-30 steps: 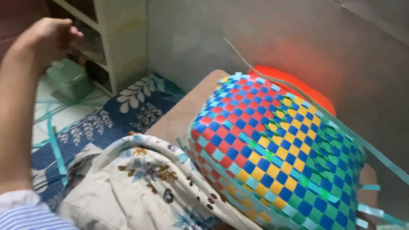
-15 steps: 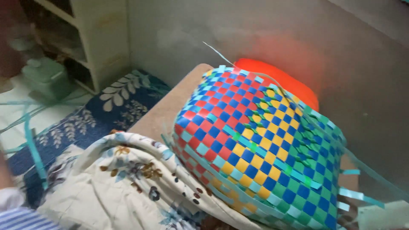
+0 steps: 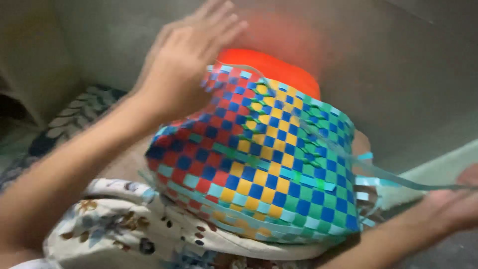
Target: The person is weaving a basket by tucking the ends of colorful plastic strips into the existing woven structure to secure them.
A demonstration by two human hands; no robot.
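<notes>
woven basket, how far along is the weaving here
Most of the woven basket looks done: its checkered red, blue, yellow and green walls are closed. In hand: the right hand is at a loose teal strip trailing from the basket's side, grip blurred; the left hand hovers open above the top. Left: the free strip ends sticking out at the right edge are not tucked in.

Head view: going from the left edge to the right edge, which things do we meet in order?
Leaf-patterned rug → left hand → woven checkered basket → right hand, which touches a loose teal strip.
</notes>
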